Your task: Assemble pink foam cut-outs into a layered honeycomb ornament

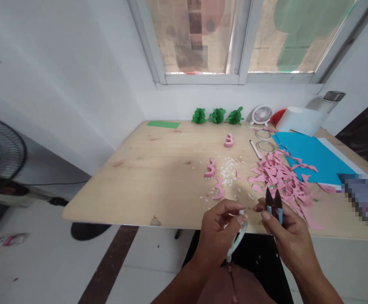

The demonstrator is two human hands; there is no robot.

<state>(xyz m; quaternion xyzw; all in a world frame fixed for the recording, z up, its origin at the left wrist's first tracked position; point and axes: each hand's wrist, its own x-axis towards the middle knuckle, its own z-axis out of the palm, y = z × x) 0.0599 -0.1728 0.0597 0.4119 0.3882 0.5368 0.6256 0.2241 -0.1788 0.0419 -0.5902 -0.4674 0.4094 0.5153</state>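
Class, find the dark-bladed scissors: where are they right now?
In the head view, the scissors are right of centre, in the right hand near the front edge of the table, blades pointing toward the pink scraps.

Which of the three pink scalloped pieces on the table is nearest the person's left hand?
The front pink piece, closest to the left hand; the second lies behind it, leftward, and the third farthest back, toward the window.

1. Holding a white ring-shaped roll (pixel 242 234) in the left hand (pixel 218 228).
2. Gripping dark-bladed cutters (pixel 278 200) in the right hand (pixel 293 236), blades apart.
3. Facing pink wavy pieces (pixel 212 167), white bits (pixel 227 172) and heaped pink scraps (pixel 277 171) on the tabletop (pixel 133 185).
4. Facing, farther back, three green ornaments (pixel 217 115).
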